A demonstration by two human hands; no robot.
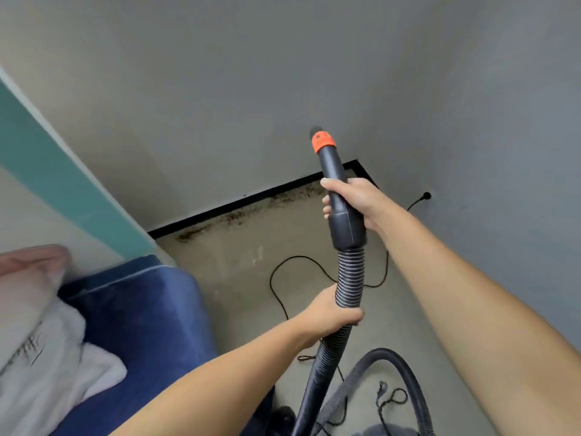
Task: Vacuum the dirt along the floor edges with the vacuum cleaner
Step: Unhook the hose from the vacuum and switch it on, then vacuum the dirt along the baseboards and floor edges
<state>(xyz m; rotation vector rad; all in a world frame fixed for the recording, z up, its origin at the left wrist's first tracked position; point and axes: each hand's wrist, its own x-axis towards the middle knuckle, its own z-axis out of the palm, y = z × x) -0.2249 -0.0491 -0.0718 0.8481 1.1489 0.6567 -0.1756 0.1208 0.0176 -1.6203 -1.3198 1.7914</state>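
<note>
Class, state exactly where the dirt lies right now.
In the head view, the dirt lies centre frame, strewn on the floor along the black skirting board, left of the right hand.

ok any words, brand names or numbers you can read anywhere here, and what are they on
None can be read.
Orange collar at the tip of the vacuum nozzle: a small dark raised mark, too blurred to read.
White cloth on the blue sofa: dark scribbled marks, too blurred to tell if they are letters.
Hose, cord, walls and floor: no text shows.
</note>
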